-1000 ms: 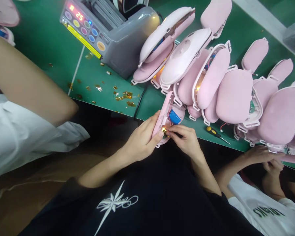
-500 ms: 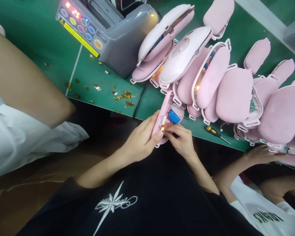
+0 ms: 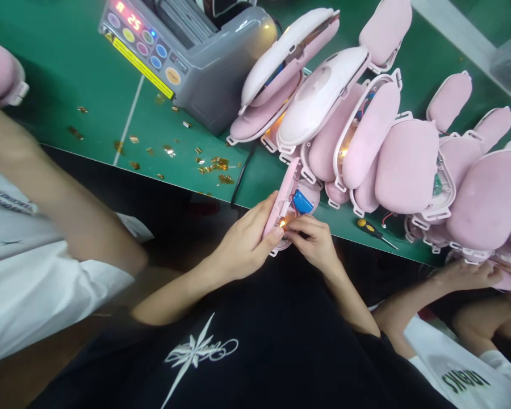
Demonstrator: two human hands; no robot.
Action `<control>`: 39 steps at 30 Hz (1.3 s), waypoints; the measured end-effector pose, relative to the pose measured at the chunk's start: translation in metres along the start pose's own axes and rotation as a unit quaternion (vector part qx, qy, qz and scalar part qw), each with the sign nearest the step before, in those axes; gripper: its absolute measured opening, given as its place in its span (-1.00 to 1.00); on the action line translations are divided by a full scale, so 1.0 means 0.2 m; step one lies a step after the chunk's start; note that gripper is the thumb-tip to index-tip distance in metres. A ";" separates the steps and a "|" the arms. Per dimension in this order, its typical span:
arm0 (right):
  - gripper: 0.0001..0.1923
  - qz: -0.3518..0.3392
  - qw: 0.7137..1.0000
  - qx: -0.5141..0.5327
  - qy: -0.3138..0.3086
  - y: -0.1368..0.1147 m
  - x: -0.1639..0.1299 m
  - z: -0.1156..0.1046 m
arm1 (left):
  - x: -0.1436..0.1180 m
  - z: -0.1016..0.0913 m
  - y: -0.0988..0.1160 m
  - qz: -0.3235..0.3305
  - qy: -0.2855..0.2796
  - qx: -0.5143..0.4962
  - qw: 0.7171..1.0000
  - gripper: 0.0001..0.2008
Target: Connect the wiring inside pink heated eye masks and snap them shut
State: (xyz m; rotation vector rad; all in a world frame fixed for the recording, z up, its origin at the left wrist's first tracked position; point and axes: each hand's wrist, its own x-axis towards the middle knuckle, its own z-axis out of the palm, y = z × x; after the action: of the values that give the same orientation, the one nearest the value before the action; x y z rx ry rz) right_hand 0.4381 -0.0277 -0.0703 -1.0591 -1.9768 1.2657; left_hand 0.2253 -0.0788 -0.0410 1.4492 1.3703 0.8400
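Observation:
My left hand [image 3: 252,238] is closed round an opened pink device casing [image 3: 281,196], its thumb lying near a small glowing orange light [image 3: 283,223]. The two halves of the casing stand apart like a clamshell. Inside one half sits a blue battery [image 3: 303,201] with thin red wires. My right hand [image 3: 314,241] reaches into the open casing with thumb and fingers pinched beside the light. Whatever lies between those fingertips is too small and hidden to make out.
Several pink and white casings [image 3: 406,165] are piled along the green table [image 3: 187,122]. A grey tape dispenser [image 3: 204,74] stands behind scraps of gold tape [image 3: 219,163]. A screwdriver [image 3: 368,228] lies near the edge. Co-workers' arms [image 3: 55,182] are at both sides.
My hands and the casing hold nearly the same pose. At left, a co-worker's arm has shifted down, uncovering a pink casing; at right, a co-worker's hands have moved together on a pink piece.

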 end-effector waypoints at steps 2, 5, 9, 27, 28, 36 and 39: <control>-0.92 0.005 1.000 0.004 -0.008 -0.01 0.00 -0.01 | 0.00 0.00 0.00 -0.002 -0.002 -0.002 1.000 -0.34; -0.94 0.008 1.000 0.012 -0.019 -0.02 0.00 -0.02 | 0.00 0.00 0.00 -0.003 -0.001 -0.002 1.000 -0.33; -0.90 0.029 0.999 0.014 -0.028 -0.01 -0.01 -0.03 | 0.00 0.00 -0.02 0.000 0.003 0.001 1.000 -0.34; -0.82 0.012 0.997 -0.002 -0.072 -0.04 0.00 -0.10 | 0.00 0.00 -0.03 -0.002 0.009 0.000 1.000 -0.33; -0.82 0.011 0.998 -0.004 -0.069 -0.04 0.00 -0.10 | 0.00 0.00 -0.03 -0.002 0.009 -0.002 1.000 -0.33; -0.84 0.004 0.999 -0.047 -0.008 -0.03 0.01 -0.05 | 0.01 0.02 -0.01 -0.012 -0.008 -0.001 1.000 -0.34; -0.86 -0.007 0.998 -0.055 0.008 -0.03 0.00 -0.05 | 0.01 0.02 -0.02 -0.005 -0.004 0.012 1.000 -0.31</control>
State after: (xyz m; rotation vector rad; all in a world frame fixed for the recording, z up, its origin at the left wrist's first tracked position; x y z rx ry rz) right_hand 0.4442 -0.0242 -0.0611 -1.1026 -2.0585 1.1477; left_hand 0.2279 -0.0782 -0.0464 1.4608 1.3846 0.8124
